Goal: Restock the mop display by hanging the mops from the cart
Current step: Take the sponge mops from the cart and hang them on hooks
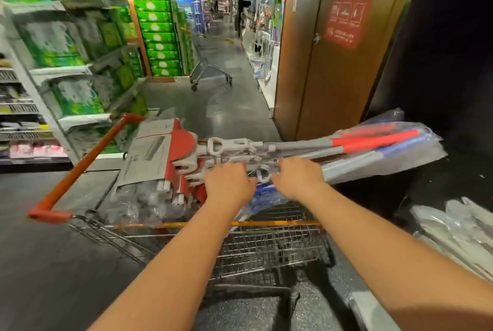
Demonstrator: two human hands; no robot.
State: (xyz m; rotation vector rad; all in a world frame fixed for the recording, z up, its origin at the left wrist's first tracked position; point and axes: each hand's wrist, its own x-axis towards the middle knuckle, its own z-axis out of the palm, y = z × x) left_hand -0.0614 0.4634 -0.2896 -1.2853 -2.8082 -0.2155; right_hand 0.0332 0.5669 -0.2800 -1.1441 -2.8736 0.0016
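The mops (pixel 266 149) lie crosswise on top of the cart (pixel 266 245), red heads toward nine o'clock and sleeved handles toward three. Our left hand (pixel 229 183) and right hand (pixel 296 174) sit side by side on the grey wringer linkage, fingers together and curled over it. We judge the bundle light but long, stiff and end-heavy. The plastic wrap (pixel 400 149) looks slippery, so the bare linkage near the balance point is the better hold. A second trolley (pixel 210 63) stands at twelve o'clock.
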